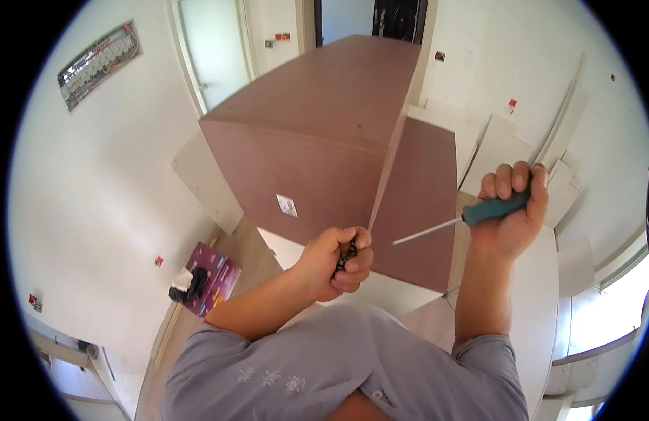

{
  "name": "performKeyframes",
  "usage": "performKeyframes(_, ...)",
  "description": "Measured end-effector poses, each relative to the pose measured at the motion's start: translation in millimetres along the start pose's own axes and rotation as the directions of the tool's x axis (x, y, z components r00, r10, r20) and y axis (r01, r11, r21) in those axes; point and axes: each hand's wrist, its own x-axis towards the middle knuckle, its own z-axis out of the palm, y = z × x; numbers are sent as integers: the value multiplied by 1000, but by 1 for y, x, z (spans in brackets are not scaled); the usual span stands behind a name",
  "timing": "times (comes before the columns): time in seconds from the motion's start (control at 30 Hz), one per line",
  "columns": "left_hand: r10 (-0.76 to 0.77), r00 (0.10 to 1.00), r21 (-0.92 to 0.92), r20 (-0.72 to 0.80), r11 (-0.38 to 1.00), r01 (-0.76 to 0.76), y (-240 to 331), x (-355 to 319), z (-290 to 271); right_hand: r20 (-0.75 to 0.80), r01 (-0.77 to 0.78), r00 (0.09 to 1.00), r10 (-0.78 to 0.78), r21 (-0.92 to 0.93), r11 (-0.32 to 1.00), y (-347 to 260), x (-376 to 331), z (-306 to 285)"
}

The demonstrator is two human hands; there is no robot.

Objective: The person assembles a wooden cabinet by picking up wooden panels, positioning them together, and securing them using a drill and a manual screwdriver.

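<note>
My left hand [316, 265] is curled around a handful of small dark pieces [346, 259] that look like screws. It is just in front of a large brownish-purple boxy panel unit [303, 168], near its lower right corner. Raised on the right, my right hand [510, 228] grips a screwdriver [489, 210] by its teal handle. The metal shaft points left and slightly down toward my left hand, its tip apart from everything. A small white label [286, 205] is stuck on the unit's near face.
A second brownish panel [419, 210] lies right of the unit. White boards [493, 147] lean at the right wall. On the floor at left, a purple carton [222, 277] has a black object [189, 284] on it. An opened electrical box [100, 63] is set in the left wall.
</note>
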Motion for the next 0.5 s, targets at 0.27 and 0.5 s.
performKeyframes(0.27, 80, 979, -72, -186, 993, -95, -52, 45, -25, 30, 8, 1000, 6, -444, 896, 13, 0, -70)
performKeyframes(0.5, 207, 968, -153, -140, 962, -228, -85, 88, -23, 76, 67, 996, -40, -388, 919, 15, -4, -143)
